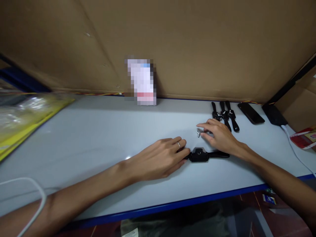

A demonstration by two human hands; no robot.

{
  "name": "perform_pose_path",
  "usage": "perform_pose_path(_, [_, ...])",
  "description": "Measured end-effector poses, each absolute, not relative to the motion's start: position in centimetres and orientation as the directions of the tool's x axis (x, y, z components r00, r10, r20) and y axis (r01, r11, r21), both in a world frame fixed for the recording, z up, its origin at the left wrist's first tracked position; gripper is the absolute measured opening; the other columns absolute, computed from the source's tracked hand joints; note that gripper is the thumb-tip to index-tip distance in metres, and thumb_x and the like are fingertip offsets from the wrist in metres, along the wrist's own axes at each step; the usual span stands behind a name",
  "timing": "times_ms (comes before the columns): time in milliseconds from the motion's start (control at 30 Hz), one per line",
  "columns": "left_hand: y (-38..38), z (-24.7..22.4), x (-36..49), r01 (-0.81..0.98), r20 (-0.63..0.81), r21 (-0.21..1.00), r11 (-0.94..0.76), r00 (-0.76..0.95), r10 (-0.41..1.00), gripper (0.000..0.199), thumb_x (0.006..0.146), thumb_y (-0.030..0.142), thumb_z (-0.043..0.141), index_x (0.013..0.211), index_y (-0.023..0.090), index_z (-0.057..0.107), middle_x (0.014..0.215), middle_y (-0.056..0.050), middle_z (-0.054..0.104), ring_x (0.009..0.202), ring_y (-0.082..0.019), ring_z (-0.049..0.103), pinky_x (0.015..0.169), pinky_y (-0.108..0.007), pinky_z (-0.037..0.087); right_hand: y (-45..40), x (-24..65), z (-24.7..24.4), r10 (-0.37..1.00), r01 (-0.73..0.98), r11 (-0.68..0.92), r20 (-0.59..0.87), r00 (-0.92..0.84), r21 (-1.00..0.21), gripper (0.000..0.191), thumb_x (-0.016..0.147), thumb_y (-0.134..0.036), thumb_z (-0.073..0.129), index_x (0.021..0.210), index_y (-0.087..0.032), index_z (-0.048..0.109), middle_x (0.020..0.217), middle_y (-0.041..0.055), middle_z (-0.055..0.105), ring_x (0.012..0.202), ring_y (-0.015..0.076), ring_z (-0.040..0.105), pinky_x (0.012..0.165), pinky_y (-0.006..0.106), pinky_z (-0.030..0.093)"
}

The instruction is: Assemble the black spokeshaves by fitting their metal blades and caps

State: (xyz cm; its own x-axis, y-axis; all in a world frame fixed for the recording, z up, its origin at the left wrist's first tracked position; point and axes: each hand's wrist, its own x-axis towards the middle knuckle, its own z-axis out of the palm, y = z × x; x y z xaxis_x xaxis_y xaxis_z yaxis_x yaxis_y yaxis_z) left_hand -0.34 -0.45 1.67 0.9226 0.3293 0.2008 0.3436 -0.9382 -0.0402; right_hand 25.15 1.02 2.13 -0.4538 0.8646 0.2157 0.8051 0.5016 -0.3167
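Observation:
A black two-handled tool [198, 155] lies flat on the white tabletop, its dark middle block showing a small round hole or ring. My left hand [170, 157], with a ring on one finger, is wrapped round the tool's left handle, which it mostly hides. Just above the tool, a small silver wing-shaped screw [198, 133] is at the fingertips of my right hand [217, 135]. The thumb of that hand touches or nearly touches the screw, while its index finger is stretched out above it, apart from the thumb.
Several similar black tools [232, 117] lie behind my right hand. Farther right are a black phone [251, 113] and a dark device [274, 115] with a white cable. Yellow-edged plastic packets [29, 121] lie at left. A blurred upright item [143, 82] leans on the cardboard wall.

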Motion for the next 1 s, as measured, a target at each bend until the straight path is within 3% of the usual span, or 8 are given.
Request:
perform_pose_path(67, [-0.4,1.6,-0.4,0.344,0.202,-0.042,-0.938,0.923,0.329,0.019,0.102,0.025,0.042,0.097,0.016,0.059,0.091,-0.006,0.058,0.079,-0.019,0.055,0.066,-0.032,0.050,1.0,24.8,2.0,0.867,0.795,0.498,0.214,-0.450,-0.346,0.027,0.095,-0.025,0.060,0.119,-0.019,0.068,0.098,0.0074,0.066,0.097,0.0227,0.059,0.087,0.036,0.045])
perform_pose_path(167, [-0.4,1.5,-0.4,0.344,0.200,-0.038,-0.938,0.923,0.330,0.018,0.101,0.024,0.043,0.098,0.016,0.058,0.092,-0.006,0.058,0.080,-0.019,0.055,0.067,-0.032,0.049,1.2,24.1,1.9,0.885,0.803,0.465,0.225,-0.408,-0.373,0.018,0.094,-0.030,0.062,0.103,-0.016,0.071,0.093,0.0073,0.065,0.093,0.0219,0.058,0.085,0.035,0.044])
perform_pose_path(267, [-0.4,1.4,-0.4,0.345,0.203,-0.029,-0.938,0.921,0.332,0.018,0.101,0.024,0.042,0.100,0.016,0.059,0.091,-0.006,0.057,0.078,-0.019,0.054,0.067,-0.032,0.049,1.6,23.5,1.7,0.904,0.799,0.427,0.228,-0.362,-0.423,0.008,0.089,-0.022,0.066,0.084,-0.017,0.069,0.086,0.0046,0.064,0.087,0.0194,0.056,0.081,0.033,0.042])
perform_pose_path(367, [-0.4,1.5,-0.3,0.345,0.205,-0.024,-0.938,0.920,0.333,0.019,0.101,0.024,0.041,0.099,0.016,0.059,0.090,-0.005,0.056,0.078,-0.019,0.054,0.066,-0.032,0.049,1.9,23.3,1.5,0.916,0.793,0.400,0.210,-0.341,-0.460,0.011,0.084,-0.012,0.065,0.074,-0.018,0.065,0.080,0.0023,0.062,0.083,0.0174,0.055,0.077,0.031,0.041])
perform_pose_path(567, [-0.4,1.5,-0.3,0.335,0.218,-0.044,-0.941,0.923,0.318,0.020,0.102,0.024,0.041,0.099,0.016,0.059,0.090,-0.005,0.057,0.076,-0.018,0.054,0.065,-0.032,0.048,1.8,23.8,1.5,0.902,0.798,0.432,0.219,-0.373,-0.420,0.011,0.084,-0.011,0.059,0.076,-0.018,0.058,0.080,0.0026,0.060,0.082,0.0178,0.052,0.075,0.031,0.038])
perform_pose_path(800, [-0.3,1.4,-0.4,0.330,0.231,-0.042,-0.943,0.921,0.313,0.023,0.103,0.024,0.039,0.099,0.015,0.060,0.089,-0.005,0.057,0.075,-0.018,0.053,0.065,-0.032,0.047,0.9,23.8,2.1,0.879,0.845,0.476,0.173,-0.444,-0.246,0.007,0.092,-0.017,0.053,0.089,-0.016,0.060,0.095,0.0075,0.061,0.091,0.0208,0.053,0.075,0.031,0.038])
perform_pose_path(1000, [-0.4,1.4,-0.4,0.328,0.230,-0.041,-0.944,0.922,0.310,0.025,0.104,0.024,0.038,0.100,0.015,0.061,0.090,-0.005,0.057,0.074,-0.017,0.054,0.065,-0.032,0.048,0.6,24.1,2.8,0.901,0.831,0.422,0.067,-0.428,-0.363,0.007,0.088,-0.015,0.053,0.084,-0.018,0.058,0.087,0.0046,0.064,0.078,0.0166,0.055,0.070,0.030,0.037])
